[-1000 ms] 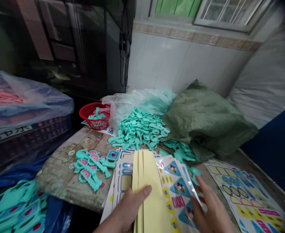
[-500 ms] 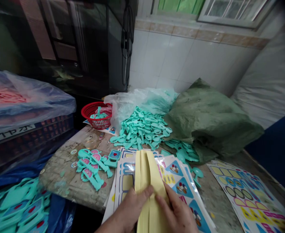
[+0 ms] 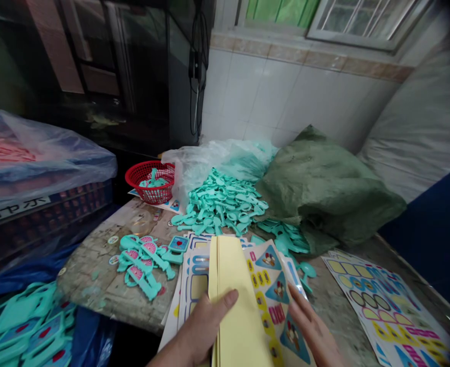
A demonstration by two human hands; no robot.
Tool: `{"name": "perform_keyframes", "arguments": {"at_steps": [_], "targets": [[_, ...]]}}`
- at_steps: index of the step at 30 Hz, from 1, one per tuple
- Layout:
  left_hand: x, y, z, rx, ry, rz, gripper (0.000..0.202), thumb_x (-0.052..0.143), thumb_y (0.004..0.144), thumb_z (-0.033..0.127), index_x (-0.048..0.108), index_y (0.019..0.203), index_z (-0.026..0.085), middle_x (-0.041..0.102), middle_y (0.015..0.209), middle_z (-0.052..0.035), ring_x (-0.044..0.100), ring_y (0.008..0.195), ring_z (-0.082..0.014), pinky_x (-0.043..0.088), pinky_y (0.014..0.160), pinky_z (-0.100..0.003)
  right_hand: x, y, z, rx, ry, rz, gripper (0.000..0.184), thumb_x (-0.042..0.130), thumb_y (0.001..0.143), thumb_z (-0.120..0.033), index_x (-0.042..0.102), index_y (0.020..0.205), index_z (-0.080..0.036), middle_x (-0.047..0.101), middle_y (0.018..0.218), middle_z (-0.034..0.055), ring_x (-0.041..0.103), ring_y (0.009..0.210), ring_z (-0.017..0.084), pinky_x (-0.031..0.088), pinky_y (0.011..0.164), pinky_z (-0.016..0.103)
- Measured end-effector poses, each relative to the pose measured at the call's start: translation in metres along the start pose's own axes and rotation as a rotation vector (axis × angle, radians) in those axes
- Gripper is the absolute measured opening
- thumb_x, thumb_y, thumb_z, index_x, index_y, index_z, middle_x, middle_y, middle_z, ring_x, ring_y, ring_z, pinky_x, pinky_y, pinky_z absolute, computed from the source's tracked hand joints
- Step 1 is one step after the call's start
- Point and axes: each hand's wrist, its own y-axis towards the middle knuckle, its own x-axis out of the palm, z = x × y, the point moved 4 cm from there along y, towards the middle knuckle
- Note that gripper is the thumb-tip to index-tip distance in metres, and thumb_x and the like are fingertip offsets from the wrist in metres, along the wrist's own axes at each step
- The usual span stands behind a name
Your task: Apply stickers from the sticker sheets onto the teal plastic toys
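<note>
At 6 o'clock, the left hand (image 3: 196,326) pinches a stack of sticker sheets (image 3: 232,311), yellow backing up, between thumb and fingers; the right hand (image 3: 313,329) stays spread, fingertips touching the stack's printed edge.

Yellow paper sheets (image 3: 230,311): lower ends cut off by the bottom edge, partly hidden by the left hand (image 3: 196,326).
Teal plastic pieces (image 3: 28,318): cut off at the left and bottom edges.
Crate label (image 3: 16,210): lettering too blurred to read.

Bare left hand (image 3: 198,326), bare right hand (image 3: 313,326).
</note>
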Motion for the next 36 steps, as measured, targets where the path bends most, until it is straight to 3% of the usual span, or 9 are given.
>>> {"name": "perform_keyframes", "arguments": {"at_steps": [3,6,10,13,16,19,22,27,36], "targets": [[0.000,0.000,0.001,0.009,0.015,0.011,0.048,0.065,0.076,0.043,0.060,0.109,0.009,0.070,0.102,-0.0175,0.068,0.088,-0.0305,0.052,0.083,-0.045,-0.006,0.005,0.005,0.067,-0.028,0.000,0.056,0.064,0.067,-0.054,0.063,0.114,-0.025,0.072,0.099,0.0060,0.068,0.085,0.028,0.056,0.069,0.037],[-0.001,0.001,0.001,0.005,0.017,0.029,0.046,0.066,0.075,0.042,0.061,0.107,0.009,0.071,0.099,-0.0168,0.069,0.086,-0.0300,0.053,0.082,-0.044,-0.018,0.011,0.004,0.055,-0.291,0.056,0.058,0.060,0.069,-0.054,0.062,0.116,-0.019,0.073,0.094,0.0076,0.068,0.068,0.026,0.056,0.060,0.038],[0.001,0.000,0.001,0.027,-0.006,0.015,0.046,0.069,0.073,0.038,0.061,0.108,0.009,0.072,0.098,-0.0154,0.069,0.086,-0.0295,0.053,0.082,-0.044,-0.020,0.003,-0.025,-0.374,-0.611,0.292,0.057,0.051,0.077,-0.047,0.052,0.126,-0.017,0.061,0.120,0.0136,0.060,0.101,0.033,0.047,0.087,0.049],[0.003,0.000,0.003,0.053,-0.012,-0.002,0.046,0.070,0.073,0.036,0.061,0.109,0.010,0.072,0.099,-0.0156,0.069,0.086,-0.0303,0.053,0.081,-0.044,0.009,-0.009,-0.034,-0.523,-0.567,0.213,0.055,0.055,0.078,-0.046,0.051,0.127,-0.021,0.056,0.128,0.0109,0.050,0.117,0.032,0.042,0.097,0.049],[0.000,-0.001,0.003,0.077,0.009,0.034,0.049,0.069,0.073,0.040,0.060,0.111,0.011,0.070,0.105,-0.0162,0.067,0.091,-0.0305,0.052,0.082,-0.043,0.048,-0.011,-0.025,-0.374,-0.481,-0.031,0.068,0.061,0.072,-0.049,0.048,0.131,-0.017,0.051,0.134,0.0117,0.048,0.121,0.032,0.042,0.098,0.048],[-0.004,-0.001,0.000,0.050,0.025,0.073,0.055,0.067,0.072,0.048,0.059,0.112,0.012,0.069,0.106,-0.0167,0.067,0.092,-0.0300,0.051,0.083,-0.043,0.065,-0.008,-0.018,-0.226,-0.434,-0.101,0.066,0.057,0.076,-0.047,0.046,0.133,-0.017,0.051,0.133,0.0103,0.049,0.121,0.030,0.042,0.099,0.044],[-0.005,0.000,-0.002,0.023,0.033,0.075,0.061,0.066,0.070,0.053,0.058,0.114,0.011,0.070,0.102,-0.0169,0.067,0.092,-0.0302,0.051,0.083,-0.043,0.062,-0.004,-0.023,-0.168,-0.387,-0.104,0.052,0.054,0.078,-0.047,0.056,0.125,-0.024,0.061,0.123,0.0050,0.054,0.115,0.029,0.048,0.092,0.037],[-0.003,0.002,-0.003,0.019,0.016,0.057,0.062,0.066,0.069,0.054,0.059,0.113,0.011,0.071,0.100,-0.0167,0.067,0.092,-0.0303,0.050,0.085,-0.043,0.054,-0.001,-0.031,-0.113,-0.305,-0.165,0.044,0.055,0.077,-0.049,0.064,0.113,-0.026,0.067,0.114,0.0033,0.061,0.103,0.027,0.049,0.085,0.033],[0.000,0.001,0.003,0.071,0.026,0.025,0.057,0.066,0.073,0.048,0.059,0.116,0.011,0.070,0.106,-0.0161,0.063,0.102,-0.0309,0.045,0.094,-0.045,0.052,-0.001,-0.023,0.200,0.331,-0.287,0.038,0.068,0.070,-0.046,0.070,0.100,-0.022,0.075,0.085,0.0015,0.068,0.076,0.022,0.052,0.069,0.029]]}}
